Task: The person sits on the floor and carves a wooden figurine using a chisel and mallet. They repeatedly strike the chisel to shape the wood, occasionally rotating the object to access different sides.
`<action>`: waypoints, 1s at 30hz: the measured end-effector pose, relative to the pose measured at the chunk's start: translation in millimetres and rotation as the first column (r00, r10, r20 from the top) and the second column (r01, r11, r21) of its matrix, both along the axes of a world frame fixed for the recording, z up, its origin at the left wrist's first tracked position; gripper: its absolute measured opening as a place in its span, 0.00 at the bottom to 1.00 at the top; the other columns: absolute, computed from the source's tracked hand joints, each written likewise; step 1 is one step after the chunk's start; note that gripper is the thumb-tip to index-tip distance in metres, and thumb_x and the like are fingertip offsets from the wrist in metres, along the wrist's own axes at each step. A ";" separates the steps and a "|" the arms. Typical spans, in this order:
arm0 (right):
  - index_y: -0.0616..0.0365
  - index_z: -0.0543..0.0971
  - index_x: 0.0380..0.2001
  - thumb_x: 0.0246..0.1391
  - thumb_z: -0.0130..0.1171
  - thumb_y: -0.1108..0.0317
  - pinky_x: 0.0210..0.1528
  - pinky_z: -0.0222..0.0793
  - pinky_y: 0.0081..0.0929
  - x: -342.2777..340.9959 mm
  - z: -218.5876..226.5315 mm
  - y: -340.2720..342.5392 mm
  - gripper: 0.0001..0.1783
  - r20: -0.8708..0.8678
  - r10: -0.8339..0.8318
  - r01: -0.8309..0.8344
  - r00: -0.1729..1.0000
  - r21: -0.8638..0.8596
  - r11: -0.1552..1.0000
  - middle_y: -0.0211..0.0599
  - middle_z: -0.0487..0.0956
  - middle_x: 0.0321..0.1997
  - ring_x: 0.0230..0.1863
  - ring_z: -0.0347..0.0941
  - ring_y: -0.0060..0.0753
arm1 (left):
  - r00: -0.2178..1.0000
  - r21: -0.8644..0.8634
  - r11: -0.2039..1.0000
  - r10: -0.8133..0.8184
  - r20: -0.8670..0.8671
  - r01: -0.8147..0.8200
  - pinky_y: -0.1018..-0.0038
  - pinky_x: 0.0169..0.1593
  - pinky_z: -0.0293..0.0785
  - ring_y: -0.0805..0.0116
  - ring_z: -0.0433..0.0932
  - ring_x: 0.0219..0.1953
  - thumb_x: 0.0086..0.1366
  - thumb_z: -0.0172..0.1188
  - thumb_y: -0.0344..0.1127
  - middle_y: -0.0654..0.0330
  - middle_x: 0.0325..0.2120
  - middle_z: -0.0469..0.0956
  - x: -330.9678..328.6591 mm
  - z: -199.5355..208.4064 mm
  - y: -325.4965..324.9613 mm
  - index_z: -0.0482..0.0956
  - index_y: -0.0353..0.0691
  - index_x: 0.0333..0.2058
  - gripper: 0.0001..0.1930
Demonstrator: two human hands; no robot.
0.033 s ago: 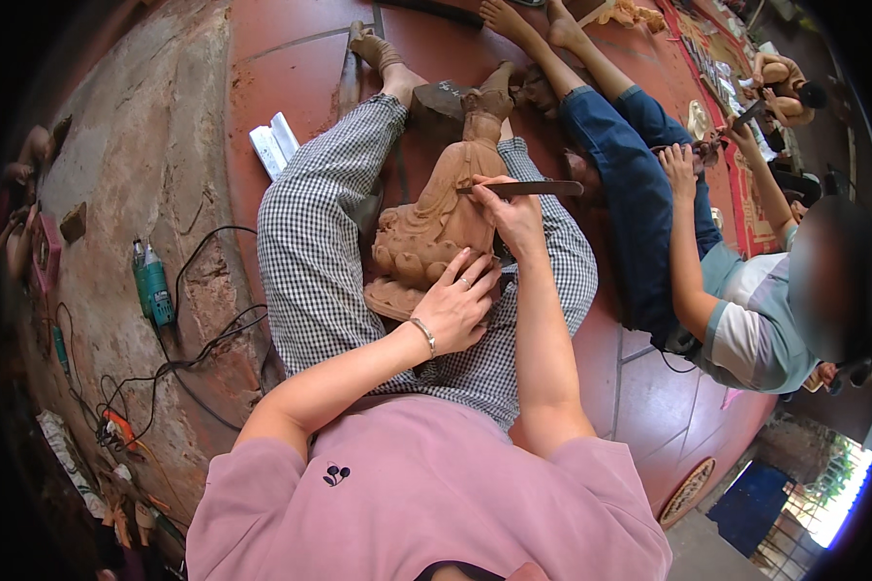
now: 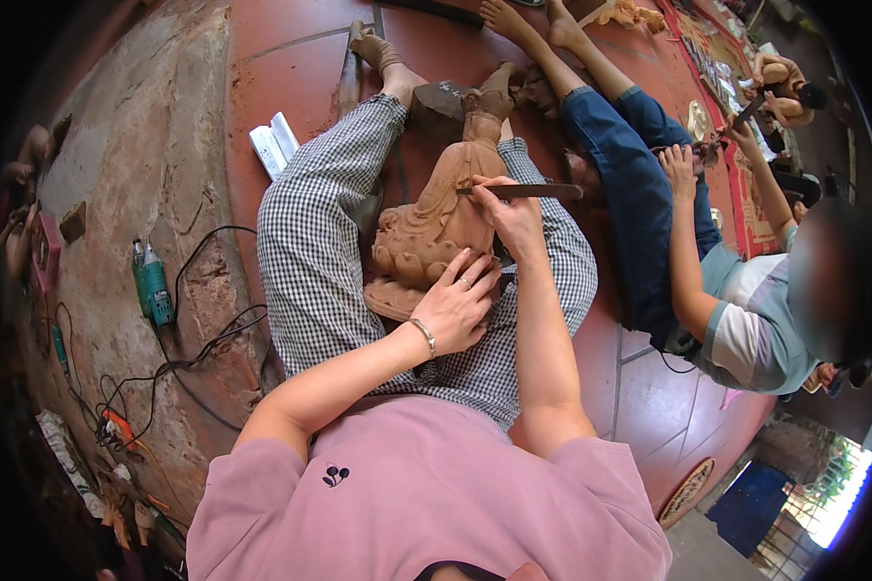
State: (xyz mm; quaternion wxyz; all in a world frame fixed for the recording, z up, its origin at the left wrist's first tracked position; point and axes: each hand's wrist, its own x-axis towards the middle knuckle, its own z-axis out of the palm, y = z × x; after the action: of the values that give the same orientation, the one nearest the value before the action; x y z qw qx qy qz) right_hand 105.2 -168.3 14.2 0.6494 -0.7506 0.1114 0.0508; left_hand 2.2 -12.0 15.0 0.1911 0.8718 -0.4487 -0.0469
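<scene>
A brown carved statue of a robed, seated figure on a lotus-petal base leans away from me between my legs. Its head end lies toward a dark block. My left hand, wearing a ring and a bracelet, lies over the bottom of the base with its fingers extended and slightly spread; the thumb is hidden. Between thumb and fingers, my right hand pinches a long, flat, dark hand tool. The tool's left end meets the robe at the statue's side, while its rounded end points right.
At right another person sits with legs stretched out, handling a dark object. Green power tools and black cables lie on the rough slab at left. A white box-like piece rests beside my left leg. A mallet-like wooden piece lies beyond it.
</scene>
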 end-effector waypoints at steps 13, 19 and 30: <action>0.69 0.84 0.40 0.56 0.68 0.70 0.42 0.76 0.25 -9.5 0.3 10.8 0.12 0.238 0.128 -0.051 0.963 -0.307 0.950 0.42 0.86 0.38 0.38 0.81 0.28 | 1.000 -0.008 1.000 0.013 -0.011 -0.013 0.49 0.77 0.38 0.55 0.54 0.73 0.56 0.65 0.50 0.58 0.65 0.66 0.2 -1.5 2.4 0.84 0.41 0.44 0.22; 0.67 0.84 0.36 0.54 0.69 0.69 0.47 0.75 0.26 1.5 -3.1 1.4 0.11 0.051 0.025 -0.022 0.998 -0.058 0.998 0.46 0.84 0.47 0.45 0.81 0.32 | 1.000 -0.010 1.000 0.015 0.021 -0.015 0.49 0.77 0.39 0.56 0.54 0.73 0.56 0.65 0.50 0.58 0.65 0.66 -0.3 -2.8 0.7 0.85 0.42 0.43 0.22; 0.69 0.84 0.37 0.53 0.68 0.67 0.43 0.76 0.28 1.4 12.1 8.4 0.14 0.104 0.045 -0.018 0.994 -0.244 0.970 0.44 0.86 0.35 0.38 0.83 0.36 | 1.000 -0.026 0.999 0.018 -0.003 -0.018 0.49 0.77 0.39 0.55 0.53 0.73 0.56 0.65 0.50 0.58 0.66 0.65 0.3 -4.2 1.4 0.86 0.42 0.42 0.21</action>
State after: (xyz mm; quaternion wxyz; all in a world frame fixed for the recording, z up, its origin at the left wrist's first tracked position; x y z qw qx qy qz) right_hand 106.5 -159.9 26.3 0.5570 -0.8276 0.0691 0.0061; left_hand 2.5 -10.5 10.8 0.2037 0.8731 -0.4410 -0.0405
